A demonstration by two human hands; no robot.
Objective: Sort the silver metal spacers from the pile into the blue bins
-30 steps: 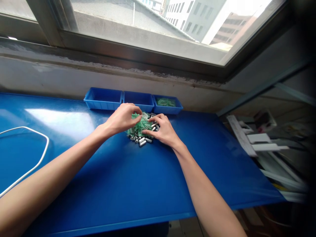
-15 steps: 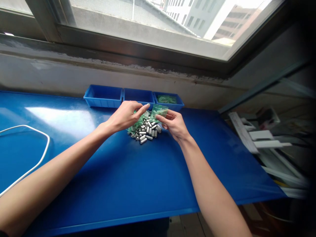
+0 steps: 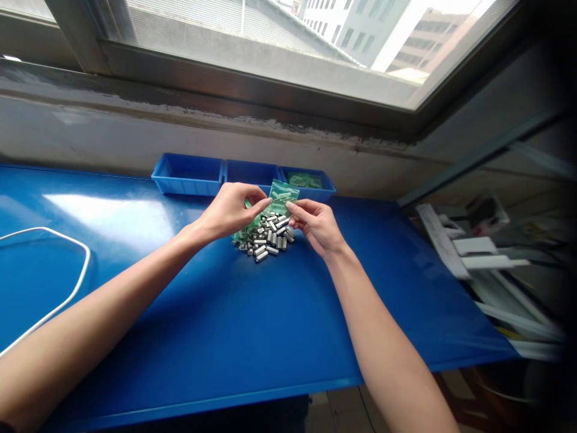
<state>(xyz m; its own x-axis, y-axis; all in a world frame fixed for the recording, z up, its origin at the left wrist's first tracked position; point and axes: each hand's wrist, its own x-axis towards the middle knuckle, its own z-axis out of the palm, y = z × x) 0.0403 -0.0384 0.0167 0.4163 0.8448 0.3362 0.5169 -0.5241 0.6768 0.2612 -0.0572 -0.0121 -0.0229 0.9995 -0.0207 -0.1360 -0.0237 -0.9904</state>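
Observation:
A small green clear bag (image 3: 283, 192) with pale pieces inside is held up between my two hands. My right hand (image 3: 315, 224) pinches its lower right part between thumb and fingers. The thumb and fingers of my left hand (image 3: 237, 210) close on the bag's left edge. Below the bag lies a pile of short silver metal cylinders (image 3: 271, 236) on the blue table. More green bags (image 3: 247, 228) rest at the pile's left side, partly hidden by my left hand.
Three blue bins stand along the wall: a left one (image 3: 189, 186), a middle one (image 3: 252, 171) and a right one (image 3: 327, 191) containing green bags. A white cable (image 3: 85, 264) curves at left; white frames (image 3: 482, 263) stand right.
The green bag has moved up and left and now stands more upright. My left fingers, apart from the bag before, have come together on its edge.

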